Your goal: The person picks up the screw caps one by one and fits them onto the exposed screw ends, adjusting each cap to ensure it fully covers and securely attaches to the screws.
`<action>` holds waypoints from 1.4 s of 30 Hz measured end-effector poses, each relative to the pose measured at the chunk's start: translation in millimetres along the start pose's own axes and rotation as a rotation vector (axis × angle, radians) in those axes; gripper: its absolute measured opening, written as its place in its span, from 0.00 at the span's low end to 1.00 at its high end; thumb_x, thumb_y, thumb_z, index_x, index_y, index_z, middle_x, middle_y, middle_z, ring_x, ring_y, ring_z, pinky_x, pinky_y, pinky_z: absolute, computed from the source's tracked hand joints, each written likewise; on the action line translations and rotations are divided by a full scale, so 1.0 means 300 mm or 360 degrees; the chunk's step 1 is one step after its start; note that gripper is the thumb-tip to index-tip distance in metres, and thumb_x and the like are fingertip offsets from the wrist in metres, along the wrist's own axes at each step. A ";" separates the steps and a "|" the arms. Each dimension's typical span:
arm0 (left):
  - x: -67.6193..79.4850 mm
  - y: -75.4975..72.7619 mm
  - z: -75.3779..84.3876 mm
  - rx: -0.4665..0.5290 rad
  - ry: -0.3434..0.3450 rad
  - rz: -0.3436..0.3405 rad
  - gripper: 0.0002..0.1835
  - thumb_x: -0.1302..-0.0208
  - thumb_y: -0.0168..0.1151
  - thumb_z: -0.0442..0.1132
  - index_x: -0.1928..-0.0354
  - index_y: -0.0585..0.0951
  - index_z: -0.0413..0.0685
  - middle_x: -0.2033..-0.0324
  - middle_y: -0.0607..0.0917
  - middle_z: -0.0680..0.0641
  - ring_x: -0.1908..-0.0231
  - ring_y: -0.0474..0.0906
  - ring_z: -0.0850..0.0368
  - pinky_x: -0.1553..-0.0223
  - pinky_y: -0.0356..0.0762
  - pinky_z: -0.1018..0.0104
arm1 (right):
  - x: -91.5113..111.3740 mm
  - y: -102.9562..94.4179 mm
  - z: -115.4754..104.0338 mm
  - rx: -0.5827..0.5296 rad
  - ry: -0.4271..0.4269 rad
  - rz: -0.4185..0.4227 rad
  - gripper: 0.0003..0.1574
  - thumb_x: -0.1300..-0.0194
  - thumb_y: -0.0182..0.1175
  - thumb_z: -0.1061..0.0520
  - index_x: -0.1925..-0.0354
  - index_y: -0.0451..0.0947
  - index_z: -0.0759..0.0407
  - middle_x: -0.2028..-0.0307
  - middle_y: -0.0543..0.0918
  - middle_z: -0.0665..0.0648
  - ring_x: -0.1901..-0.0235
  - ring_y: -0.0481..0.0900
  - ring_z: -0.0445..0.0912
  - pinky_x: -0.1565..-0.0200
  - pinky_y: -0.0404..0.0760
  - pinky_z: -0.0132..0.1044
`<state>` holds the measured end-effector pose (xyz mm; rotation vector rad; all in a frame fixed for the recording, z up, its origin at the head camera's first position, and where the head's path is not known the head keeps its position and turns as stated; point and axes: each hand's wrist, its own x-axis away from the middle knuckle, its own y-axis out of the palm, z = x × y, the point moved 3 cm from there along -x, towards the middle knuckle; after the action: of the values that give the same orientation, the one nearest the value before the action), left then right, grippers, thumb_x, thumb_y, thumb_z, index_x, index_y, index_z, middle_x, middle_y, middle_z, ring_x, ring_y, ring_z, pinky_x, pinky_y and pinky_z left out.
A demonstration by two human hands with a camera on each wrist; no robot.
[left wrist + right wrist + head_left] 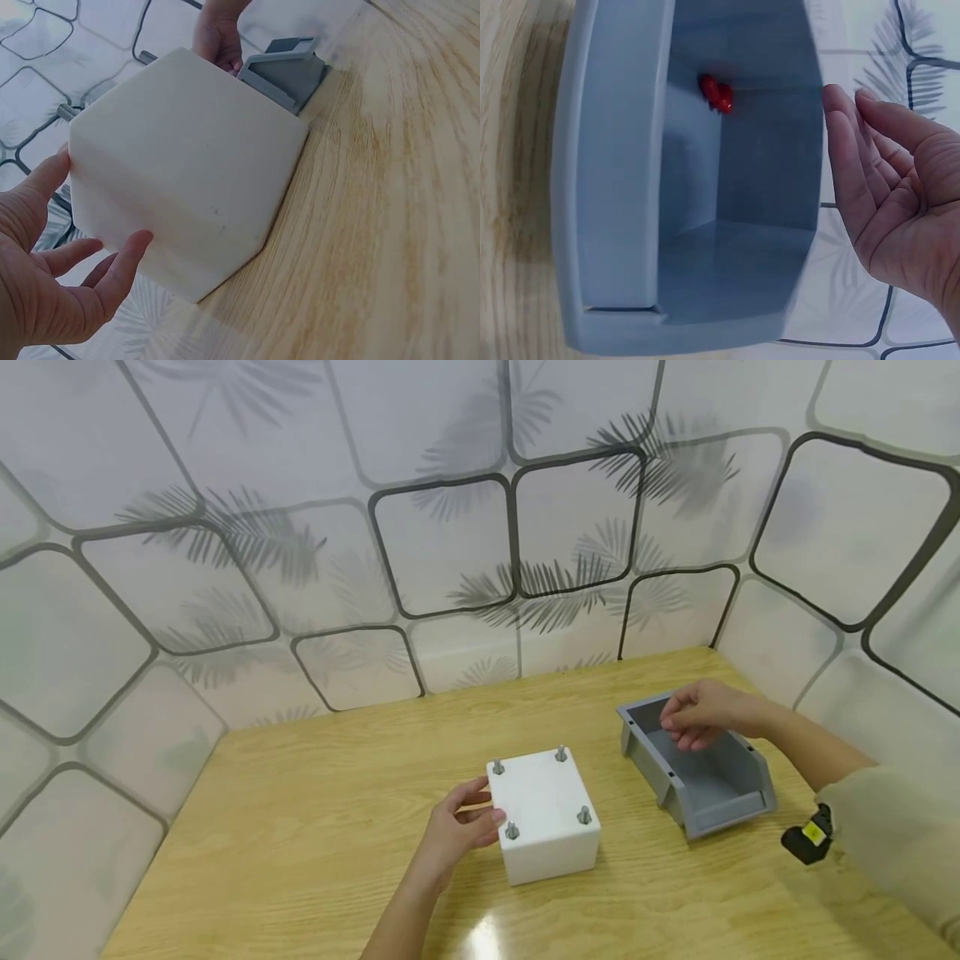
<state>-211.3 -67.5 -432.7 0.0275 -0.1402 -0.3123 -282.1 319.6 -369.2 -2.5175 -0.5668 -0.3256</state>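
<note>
On the wooden table, a white square block [540, 806] stands with a metal bolt end poking up at each top corner. My left hand [457, 822] is at the block's left side, thumb at the top edge by the near left bolt [512, 830], fingers bent against the side. In the left wrist view, the fingertips touch the block [187, 150]. My right hand [708, 714] is over the grey open-front bin [660, 768], fingers loosely bent, with nothing visible between thumb and fingers. Small red pieces [716, 94] lie inside the bin, shown in the right wrist view.
A patterned, light curtain-like wall [450, 552] encloses the table [322, 827] at the back and sides. Below the right sleeve [877, 827] sits a black device with a yellow label [812, 835]. The bin stands right of the block, a short gap apart.
</note>
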 end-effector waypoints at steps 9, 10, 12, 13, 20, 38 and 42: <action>0.003 0.001 0.010 0.0000 0.0011 0.0017 0.37 0.44 0.69 0.40 0.34 0.65 0.38 0.46 0.70 0.36 0.55 0.76 0.53 0.55 0.84 0.59 | 0.007 0.008 -0.058 0.0056 -0.0040 -0.0011 0.22 0.37 0.61 0.57 0.55 0.72 0.76 0.72 0.82 0.55 0.72 0.84 0.45 0.68 0.86 0.40; 0.005 0.001 0.011 0.0001 0.0015 0.0017 0.37 0.43 0.69 0.39 0.34 0.65 0.37 0.46 0.70 0.35 0.55 0.76 0.53 0.55 0.84 0.59 | 0.008 0.010 -0.064 0.0065 -0.0044 -0.0014 0.22 0.37 0.61 0.57 0.55 0.72 0.76 0.72 0.82 0.55 0.72 0.84 0.45 0.68 0.86 0.40; 0.007 0.002 0.012 0.0006 0.0012 0.0020 0.37 0.43 0.69 0.39 0.34 0.65 0.37 0.46 0.70 0.35 0.55 0.76 0.53 0.55 0.84 0.59 | 0.010 0.015 -0.075 0.0080 -0.0047 -0.0014 0.22 0.37 0.61 0.57 0.55 0.73 0.76 0.72 0.82 0.56 0.71 0.84 0.46 0.67 0.87 0.41; 0.007 0.002 0.011 0.0008 0.0007 0.0021 0.37 0.44 0.69 0.39 0.34 0.65 0.37 0.46 0.70 0.35 0.55 0.76 0.53 0.55 0.84 0.59 | 0.011 0.018 -0.080 0.0085 -0.0051 -0.0016 0.22 0.37 0.61 0.56 0.55 0.73 0.75 0.71 0.82 0.56 0.71 0.84 0.46 0.67 0.87 0.41; 0.007 0.004 0.006 0.0008 -0.0009 0.0019 0.37 0.44 0.70 0.40 0.34 0.66 0.37 0.46 0.70 0.35 0.55 0.76 0.53 0.55 0.83 0.59 | 0.013 0.040 -0.111 0.0084 -0.0109 -0.0057 0.22 0.37 0.61 0.56 0.55 0.73 0.75 0.71 0.82 0.57 0.71 0.84 0.46 0.67 0.86 0.42; 0.006 0.007 0.018 0.0015 -0.0019 -0.0001 0.37 0.44 0.69 0.40 0.34 0.65 0.38 0.46 0.70 0.36 0.55 0.75 0.53 0.53 0.82 0.56 | 0.008 0.118 -0.222 0.0082 -0.0194 -0.0137 0.17 0.38 0.62 0.58 0.58 0.76 0.71 0.71 0.84 0.59 0.72 0.84 0.47 0.68 0.86 0.41; 0.006 0.005 0.021 0.0006 -0.0021 0.0008 0.37 0.44 0.69 0.40 0.34 0.65 0.38 0.46 0.70 0.36 0.55 0.75 0.53 0.54 0.83 0.57 | 0.004 0.151 -0.247 0.0094 -0.0234 -0.0171 0.16 0.38 0.61 0.59 0.57 0.75 0.72 0.72 0.85 0.58 0.72 0.84 0.47 0.69 0.86 0.41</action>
<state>-209.9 -66.6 -426.2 0.0289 -0.1540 -0.3071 -268.6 244.7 -327.7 -2.4729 -0.7602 -0.1610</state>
